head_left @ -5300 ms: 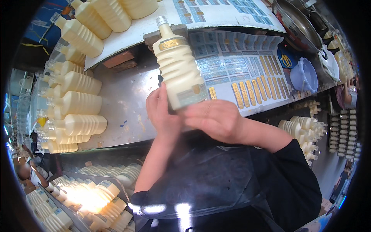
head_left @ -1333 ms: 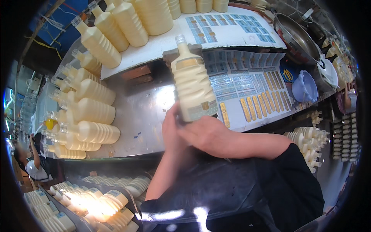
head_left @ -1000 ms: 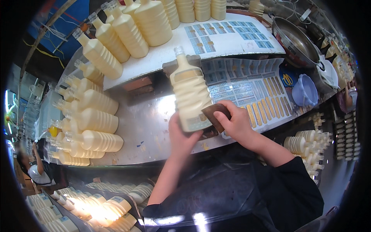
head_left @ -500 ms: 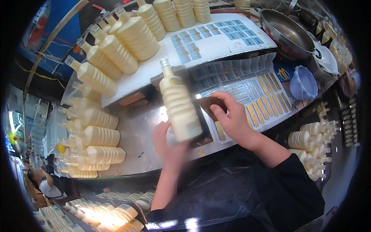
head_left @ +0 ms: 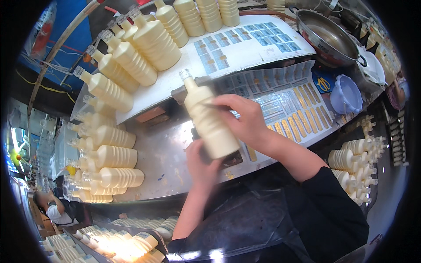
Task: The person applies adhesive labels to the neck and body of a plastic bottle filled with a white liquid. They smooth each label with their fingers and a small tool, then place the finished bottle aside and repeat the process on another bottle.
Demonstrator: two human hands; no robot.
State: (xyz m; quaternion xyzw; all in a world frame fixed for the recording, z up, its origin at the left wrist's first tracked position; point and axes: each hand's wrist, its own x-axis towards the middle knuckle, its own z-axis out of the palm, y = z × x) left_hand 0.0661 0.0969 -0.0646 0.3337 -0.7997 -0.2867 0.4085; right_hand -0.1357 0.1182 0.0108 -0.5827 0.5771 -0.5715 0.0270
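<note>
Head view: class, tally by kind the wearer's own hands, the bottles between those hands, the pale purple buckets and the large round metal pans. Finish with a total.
Wearer's hands: 2 (left hand, right hand)
Cream bottle between the hands: 1
Pale purple bucket: 1
Large round metal pan: 1
Total: 5
</note>
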